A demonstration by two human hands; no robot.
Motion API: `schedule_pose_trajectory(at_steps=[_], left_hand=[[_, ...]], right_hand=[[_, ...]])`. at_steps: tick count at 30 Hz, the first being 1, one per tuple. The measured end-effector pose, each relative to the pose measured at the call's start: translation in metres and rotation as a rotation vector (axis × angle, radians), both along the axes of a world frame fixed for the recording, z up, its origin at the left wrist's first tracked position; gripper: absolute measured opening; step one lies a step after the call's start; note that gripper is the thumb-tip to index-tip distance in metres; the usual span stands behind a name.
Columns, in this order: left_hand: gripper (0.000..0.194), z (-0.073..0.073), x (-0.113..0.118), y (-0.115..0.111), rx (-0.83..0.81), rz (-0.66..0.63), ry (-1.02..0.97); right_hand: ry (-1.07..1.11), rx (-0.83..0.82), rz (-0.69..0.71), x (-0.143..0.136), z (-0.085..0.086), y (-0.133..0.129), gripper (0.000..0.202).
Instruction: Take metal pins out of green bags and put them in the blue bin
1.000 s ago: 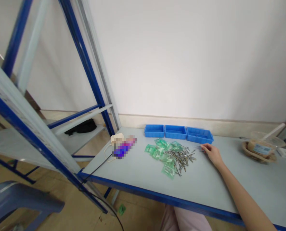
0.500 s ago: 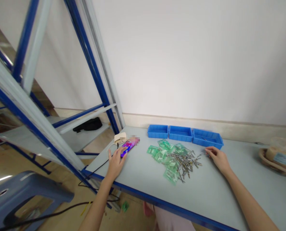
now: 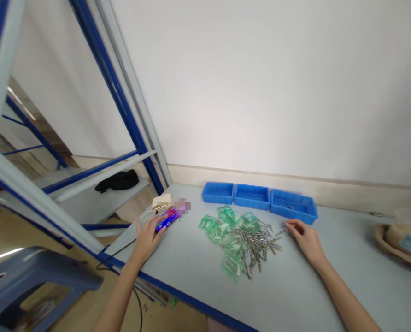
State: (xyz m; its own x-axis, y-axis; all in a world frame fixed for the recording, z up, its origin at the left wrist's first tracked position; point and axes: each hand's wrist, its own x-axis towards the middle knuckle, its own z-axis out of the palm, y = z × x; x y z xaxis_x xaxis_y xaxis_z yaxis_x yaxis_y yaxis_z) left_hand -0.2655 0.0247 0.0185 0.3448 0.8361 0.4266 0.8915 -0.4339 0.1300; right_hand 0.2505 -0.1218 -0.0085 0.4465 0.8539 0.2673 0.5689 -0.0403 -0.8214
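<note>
Pale grey worktop (image 3: 295,286) with a blue front edge, set against a bare white wall; blue-and-white rack upright (image 3: 122,106) slanting up at the left, black bag (image 3: 117,180) on a low shelf behind it, blue stool (image 3: 36,286) on the floor.

Left hand (image 3: 146,237) laid flat, fingers spread and slack, tips resting on the near end of a lit phone (image 3: 166,219) – gripping nothing. Beige charger block (image 3: 161,202) just beyond the phone, its cable (image 3: 122,251) trailing over the edge.

Right hand (image 3: 304,236) palm down just beside the heap of small metal pins (image 3: 254,240), fingers drawn narrow, tips among the stray pins at the far right fringe. Cannot tell whether a pin is actually pinched. Green plastic packets (image 3: 215,228) mixed under and left of the heap. Three blue bins (image 3: 252,196) in a row behind, touching side to side, the rightmost nearest the hand. Blurred food tub (image 3: 408,235) well apart at the right.

Judged as sorting at its start – heap large, bins looking near bare, attention split with the phone. Next pick likely calling for a fine pinch on one pin without dragging its neighbours.
</note>
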Motion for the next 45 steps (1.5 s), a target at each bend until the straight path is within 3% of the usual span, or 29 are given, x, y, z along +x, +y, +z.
schedule_pose_trajectory(at_steps=[2, 7, 15, 19, 23, 27, 37, 39, 41, 45], left_hand=[[0.05, -0.002, -0.001, 0.003, -0.02, -0.006, 0.025], [0.056, -0.004, 0.0, 0.006, 0.002, 0.146, -0.014], [0.055, -0.001, 0.001, 0.003, 0.005, 0.1, -0.02], [0.048, 0.0, 0.0, 0.002, -0.045, -0.008, -0.007], [0.041, 0.004, -0.005, -0.006, 0.069, -0.104, -0.073], [0.04, 0.005, -0.004, -0.01, 0.186, -0.043, -0.12], [0.038, 0.003, 0.003, -0.003, 0.15, 0.018, -0.084], [0.033, 0.009, 0.015, -0.007, 0.164, 0.015, -0.129], [0.03, 0.017, 0.043, -0.014, 0.174, -0.02, -0.191], [0.023, 0.034, 0.14, -0.031, 0.071, -0.308, -0.216]], right_hand=[[0.008, -0.008, -0.01, -0.001, 0.001, -0.001, 0.041], [-0.008, -0.023, -0.004, -0.003, 0.006, -0.005, 0.041], [-0.068, -0.039, 0.022, -0.005, 0.005, -0.008, 0.042], [-0.09, -0.053, 0.053, -0.005, 0.003, -0.008, 0.039], [-0.114, -0.064, 0.063, -0.004, 0.002, -0.008, 0.039], [-0.121, -0.077, 0.057, -0.002, 0.0, -0.008, 0.04], [-0.118, -0.064, 0.056, -0.003, 0.002, -0.008, 0.038], [-0.1, -0.055, 0.052, -0.003, 0.002, -0.008, 0.038], [-0.072, -0.038, 0.043, -0.002, 0.001, -0.007, 0.038], [0.025, 0.001, 0.025, -0.003, 0.005, -0.002, 0.04]])
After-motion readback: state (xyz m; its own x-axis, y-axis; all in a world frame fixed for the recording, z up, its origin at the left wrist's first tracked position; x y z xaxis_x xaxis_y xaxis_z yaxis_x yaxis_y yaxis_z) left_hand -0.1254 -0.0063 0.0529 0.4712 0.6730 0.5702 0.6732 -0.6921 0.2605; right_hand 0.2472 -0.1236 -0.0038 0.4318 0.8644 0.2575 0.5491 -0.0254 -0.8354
